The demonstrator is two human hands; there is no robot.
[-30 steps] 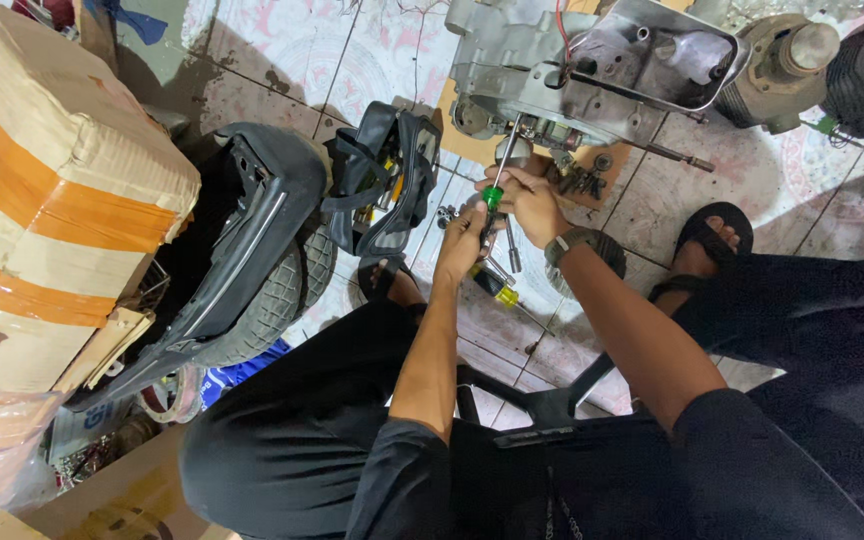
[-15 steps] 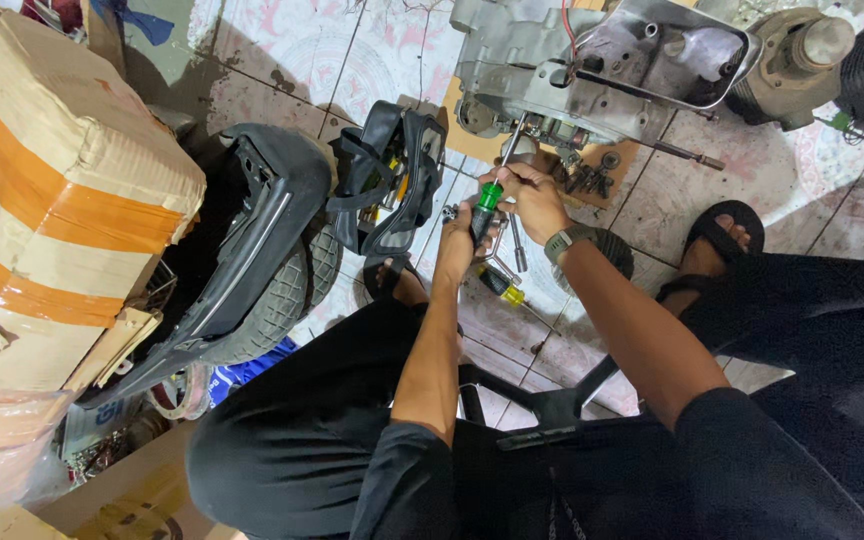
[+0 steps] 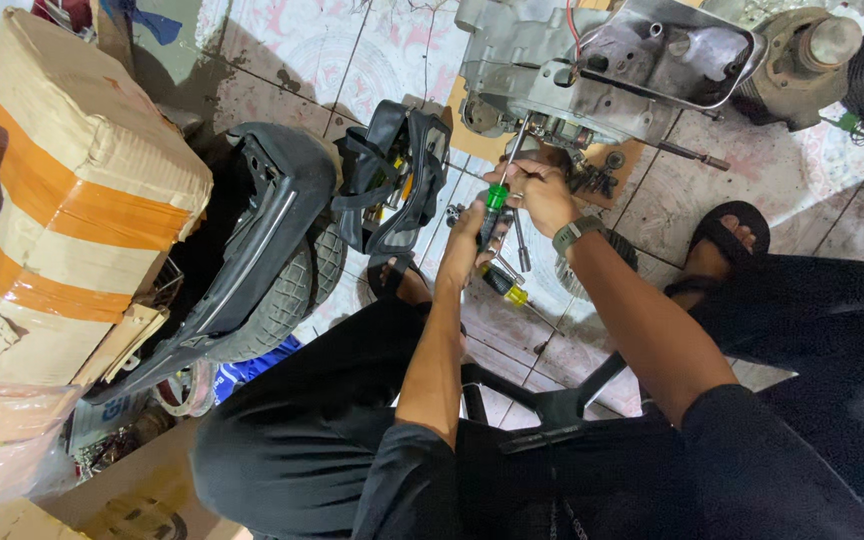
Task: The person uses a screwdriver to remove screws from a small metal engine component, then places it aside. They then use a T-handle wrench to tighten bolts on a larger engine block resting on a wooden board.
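Note:
Both my hands grip a screwdriver with a green and black handle (image 3: 493, 203). Its thin shaft (image 3: 512, 150) points up into the underside of a grey metal engine casing (image 3: 592, 60) lying on the tiled floor. My left hand (image 3: 464, 240) wraps the lower, black part of the handle. My right hand (image 3: 544, 195), with a watch on its wrist, closes on the handle from the right, just below the casing. I sit low with my knees apart, one sandalled foot (image 3: 722, 240) to the right.
A second screwdriver with a yellow tip (image 3: 505, 285) lies on the floor under my hands. Black plastic body panels (image 3: 392, 180), a small tyre (image 3: 282, 300) and a taped cardboard package (image 3: 62, 200) fill the left. More engine parts (image 3: 812, 50) sit at the top right.
Both hands stay on the screwdriver at the casing, with only a slight shift of the handle. The view has drifted a little.

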